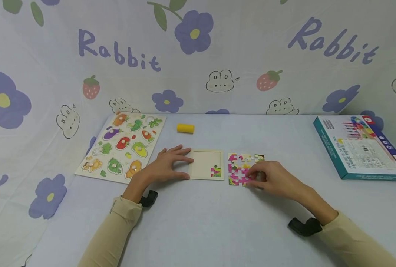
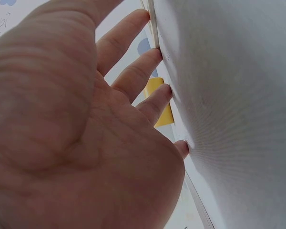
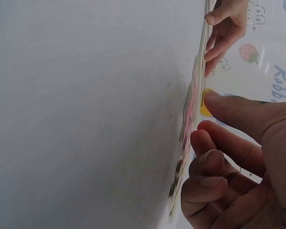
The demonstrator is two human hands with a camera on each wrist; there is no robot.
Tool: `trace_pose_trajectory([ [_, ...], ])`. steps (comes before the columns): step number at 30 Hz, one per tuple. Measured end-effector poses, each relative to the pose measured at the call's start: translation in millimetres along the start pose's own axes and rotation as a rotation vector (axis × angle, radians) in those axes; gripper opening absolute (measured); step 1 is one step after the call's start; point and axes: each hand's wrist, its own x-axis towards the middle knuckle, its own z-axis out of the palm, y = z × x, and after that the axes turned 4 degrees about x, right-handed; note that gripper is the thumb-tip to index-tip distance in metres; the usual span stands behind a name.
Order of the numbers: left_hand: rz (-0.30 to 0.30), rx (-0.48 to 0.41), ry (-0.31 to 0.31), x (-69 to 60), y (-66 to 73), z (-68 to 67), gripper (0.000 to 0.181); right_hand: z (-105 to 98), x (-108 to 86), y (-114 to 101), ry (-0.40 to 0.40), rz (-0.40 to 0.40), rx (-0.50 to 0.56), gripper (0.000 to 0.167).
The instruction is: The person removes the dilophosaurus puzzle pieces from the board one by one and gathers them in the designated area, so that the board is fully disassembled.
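A small square wooden puzzle tray (image 1: 200, 165) lies mid-table, with pink and green jigsaw pieces (image 1: 216, 172) fitted into its lower right corner. My left hand (image 1: 162, 165) rests at the tray's left side, its fingers spread and thumb and fingertips touching the edge. Right of the tray lies a square cluster of colourful jigsaw pieces (image 1: 233, 168), mostly pink, with small gaps between some. Over its right part is my right hand (image 1: 276, 178), hiding several pieces. In the right wrist view a gap shows between thumb (image 3: 229, 109) and index finger, with no piece visible between them.
At the back left lies a vegetable peg puzzle board (image 1: 124, 148). A yellow cylinder (image 1: 185, 128) sits behind the tray. On the far right is a teal-edged box (image 1: 361, 148). A patterned cloth (image 1: 184, 74) hangs behind the table.
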Motion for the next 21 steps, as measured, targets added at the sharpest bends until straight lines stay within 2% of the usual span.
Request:
trace_pose_trajectory([
  [10, 0.001, -0.001, -0.002, 1.2, -0.8, 0.5, 0.058, 17.3, 31.8, -17.1, -0.012, -0.040, 0.025, 0.020],
  [17, 0.000, -0.003, 0.000, 1.1, -1.1, 1.1, 0.058, 25.2, 53.9, -26.5, -0.051, -0.053, 0.046, 0.025],
  [21, 0.004, 0.003, 0.000, 1.4, -1.6, 1.5, 0.058, 27.5, 63.5, -31.4, -0.076, -0.039, 0.025, 0.029],
])
